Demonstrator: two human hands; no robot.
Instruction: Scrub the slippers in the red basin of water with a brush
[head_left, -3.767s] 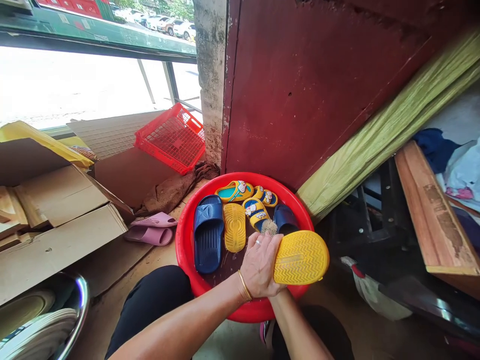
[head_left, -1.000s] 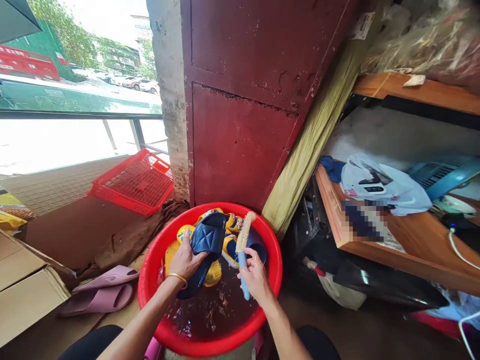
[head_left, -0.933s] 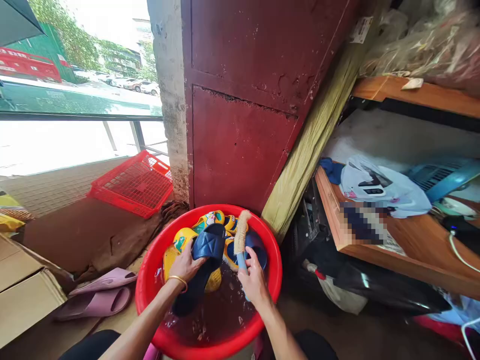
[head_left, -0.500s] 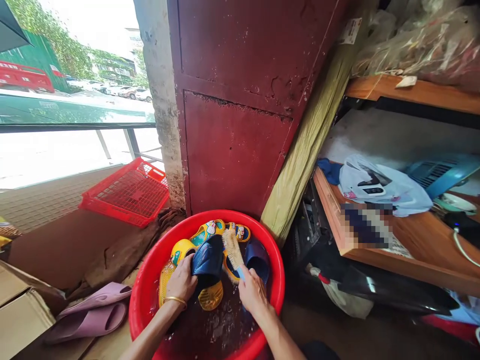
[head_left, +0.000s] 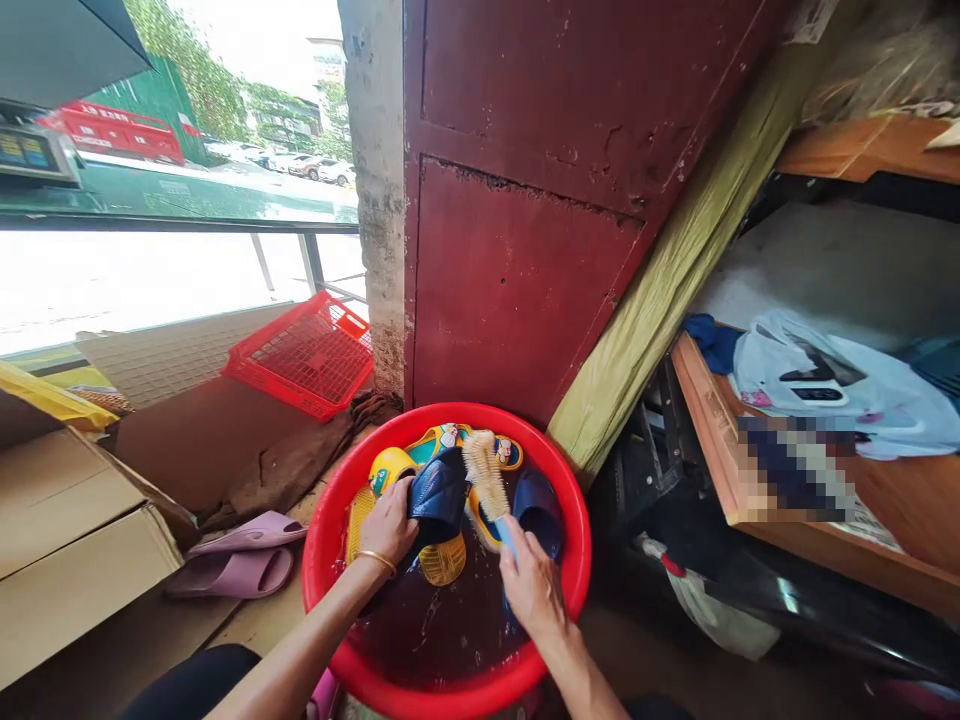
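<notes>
A navy blue slipper [head_left: 439, 492] is gripped at its left side by my left hand [head_left: 388, 525], which wears a gold bracelet. My right hand [head_left: 531, 580] is closed around the blue handle of a scrub brush [head_left: 487, 475], its pale bristles beside the slipper's upper right edge. Both hands are over a red basin [head_left: 335, 655] of dark water. Yellow sandals [head_left: 390, 468] with cartoon figures lie at its back and left. Another dark blue slipper [head_left: 538, 510] rests at the right inside wall. A yellow sole [head_left: 444, 562] shows below the held slipper.
Purple slippers [head_left: 240, 570] lie left of the basin, near cardboard boxes [head_left: 82, 530]. A red plastic crate [head_left: 307, 358] stands behind them. Behind the basin is a dark red door [head_left: 517, 290]. To the right, a wooden shelf [head_left: 720, 450] holds a plastic bag [head_left: 810, 385].
The view has swung left, so the scene sits further right. The brush is still beside the held slipper, its bristle head turned slightly. Both hands keep their grips.
</notes>
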